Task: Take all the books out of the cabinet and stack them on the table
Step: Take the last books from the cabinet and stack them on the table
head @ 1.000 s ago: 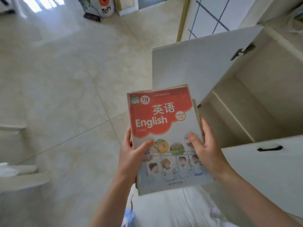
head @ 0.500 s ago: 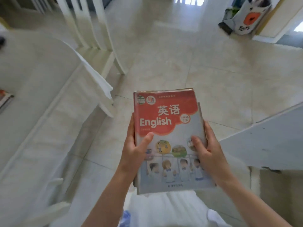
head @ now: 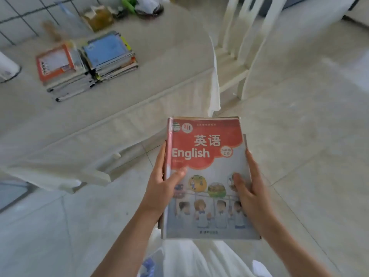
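Note:
I hold a small pile of books in front of me, topped by a red and white English textbook [head: 207, 168]. My left hand [head: 161, 188] grips its left edge with the thumb on the cover. My right hand [head: 251, 190] grips the right edge, thumb also on the cover. On the table [head: 139, 92], covered in a white cloth, stand two stacks of books side by side: one topped by an orange-framed book [head: 56, 62], the other by a blue book [head: 105, 49]. The cabinet is out of view.
A white chair [head: 245, 43] stands at the table's right end. Bags and jars [head: 99, 19] sit at the table's far side by a tiled wall. A white round object [head: 8, 66] is at the left edge. Pale tiled floor lies to the right.
My view has swung left from the open cabinet across the floor to the table. The table's book stacks have come into sight. My grip on the books is unchanged.

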